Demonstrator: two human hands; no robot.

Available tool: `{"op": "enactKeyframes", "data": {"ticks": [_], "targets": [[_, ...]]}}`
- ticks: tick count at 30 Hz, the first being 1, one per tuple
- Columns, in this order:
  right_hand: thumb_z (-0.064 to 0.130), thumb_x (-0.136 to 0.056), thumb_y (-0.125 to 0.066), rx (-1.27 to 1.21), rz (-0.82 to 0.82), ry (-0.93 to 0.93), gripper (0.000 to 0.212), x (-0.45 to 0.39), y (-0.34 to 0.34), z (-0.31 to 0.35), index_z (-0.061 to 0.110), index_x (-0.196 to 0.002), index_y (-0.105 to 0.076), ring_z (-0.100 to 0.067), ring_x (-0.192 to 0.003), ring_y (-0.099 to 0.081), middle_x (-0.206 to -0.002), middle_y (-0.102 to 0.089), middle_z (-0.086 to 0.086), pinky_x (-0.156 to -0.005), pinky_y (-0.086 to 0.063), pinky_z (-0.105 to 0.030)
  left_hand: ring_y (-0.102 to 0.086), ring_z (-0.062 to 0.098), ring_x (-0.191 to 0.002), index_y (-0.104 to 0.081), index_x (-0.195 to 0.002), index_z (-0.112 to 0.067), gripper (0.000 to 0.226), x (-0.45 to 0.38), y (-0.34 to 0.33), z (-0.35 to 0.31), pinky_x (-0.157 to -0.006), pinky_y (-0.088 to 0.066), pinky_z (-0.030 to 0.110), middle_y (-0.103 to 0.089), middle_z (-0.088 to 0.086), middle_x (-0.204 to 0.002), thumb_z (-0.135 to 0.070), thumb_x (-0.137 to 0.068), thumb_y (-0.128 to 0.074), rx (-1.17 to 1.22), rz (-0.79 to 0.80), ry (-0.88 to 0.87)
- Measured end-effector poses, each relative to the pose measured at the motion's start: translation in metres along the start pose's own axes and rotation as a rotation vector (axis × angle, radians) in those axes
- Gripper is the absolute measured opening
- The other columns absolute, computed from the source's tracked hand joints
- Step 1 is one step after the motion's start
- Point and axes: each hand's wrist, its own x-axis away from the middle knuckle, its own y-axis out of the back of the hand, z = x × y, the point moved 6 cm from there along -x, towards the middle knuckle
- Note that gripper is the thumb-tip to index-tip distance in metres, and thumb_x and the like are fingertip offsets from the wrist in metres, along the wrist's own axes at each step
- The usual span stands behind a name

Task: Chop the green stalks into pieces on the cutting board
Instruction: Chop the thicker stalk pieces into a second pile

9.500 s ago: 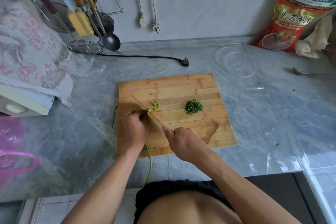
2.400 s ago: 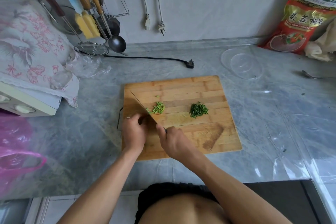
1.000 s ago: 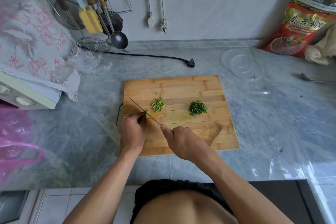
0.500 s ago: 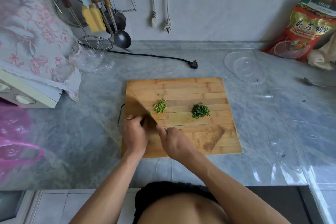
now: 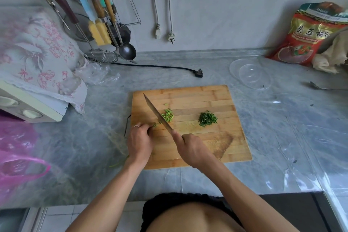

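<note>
The bamboo cutting board (image 5: 190,100) lies on the marble table (image 5: 282,137) at centre frame. The left hand (image 5: 140,142) is curled over the green stalks (image 5: 154,124) at the board's left edge, its grip closed on them; the knuckles sit forward of the fingertips, probably to keep the fingers clear of the blade and to guide it. Only a short stalk tip shows beyond the fingers. A blurred green length near the wrist, lower left of the board, suggests that the stalks' long axis runs from lower left toward the blade, the cut end pointing to the upper right.

The right hand (image 5: 192,149) is clenched around the handle of the kitchen knife (image 5: 157,114). The blade runs diagonally, tip toward the upper left, crossing the stalk axis so that each stroke cuts a short section.

Pale cut pieces (image 5: 167,116) lie just right of the blade. A darker chopped pile (image 5: 207,118) sits well apart, further right, probably kept separate from the working zone.
</note>
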Motion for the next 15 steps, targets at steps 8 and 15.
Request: {"op": "enactKeyframes", "data": {"ticks": [8, 15], "targets": [[0.054, -0.102, -0.024, 0.188, 0.066, 0.003, 0.053, 0.014, -0.003, 0.004, 0.019, -0.068, -0.046, -0.025, -0.06, -0.043, -0.065, -0.046, -0.008, -0.059, -0.039, -0.036, -0.068, 0.025, -0.074, -0.079, -0.09, -0.016, 0.012, -0.011, 0.005, -0.007, -0.058, -0.049, 0.03, -0.075, 0.006, -0.085, -0.011, -0.087, -0.068, 0.109, -0.059, -0.023], [0.054, -0.101, -0.03, 0.137, 0.026, -0.028, 0.062, 0.013, -0.007, -0.003, 0.011, -0.057, -0.035, -0.019, -0.043, -0.037, -0.05, -0.04, -0.005, -0.044, -0.029, -0.031, -0.069, 0.025, -0.076, -0.079, -0.089, -0.019, 0.011, -0.011, 0.005, -0.005, -0.06, -0.053, 0.035, -0.076, 0.003, -0.085, -0.013, -0.084, -0.071, 0.135, -0.061, -0.018]]}}
